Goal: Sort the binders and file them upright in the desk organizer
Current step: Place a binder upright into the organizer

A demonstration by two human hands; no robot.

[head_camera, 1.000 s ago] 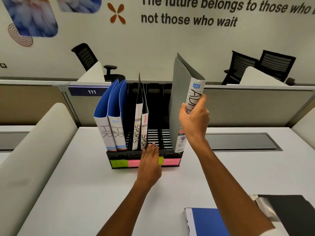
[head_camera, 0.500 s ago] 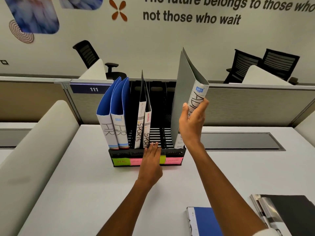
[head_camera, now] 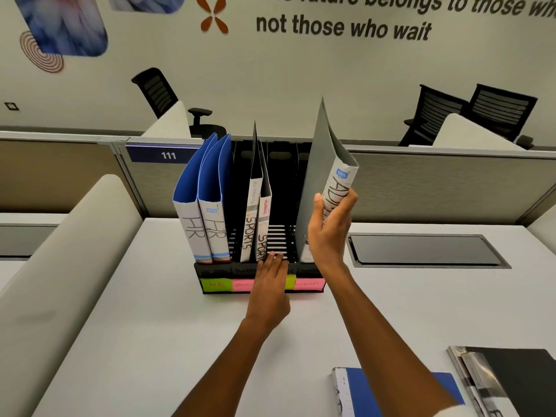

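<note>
a: where's the grey binder (head_camera: 316,182)?

b: in the right hand (head_camera: 329,233). the grip is clamped on its spine, thumb on the left cover, fingers round the white label side. it stands nearly upright, tilted a little, with its lower end down in the rightmost slot of the organizer (head_camera: 258,270).

a: and the left hand (head_camera: 269,284)?

b: flat, fingers straight and together, lying on the organizer's near edge about the middle, fingertips reaching over the slotted floor. it covers part of the coloured labels (head_camera: 216,285) on the front; "hr" reads on the left one, the pink one at the right is blurry.

a: what's already filed?

b: two blue binders (head_camera: 210,188) marked "hr" stand side by side in the left slots. two thin black ones (head_camera: 257,206) marked "sports" stand just right of them, near the middle. between those and the grey binder one slot shows its bare floor.

a: anything else on the counter (head_camera: 150,341)?

b: near right, a blue binder (head_camera: 361,392) lies flat, partly under the right forearm, and a black binder (head_camera: 517,377) lies flat at the right edge, cut off by the frame.
</note>
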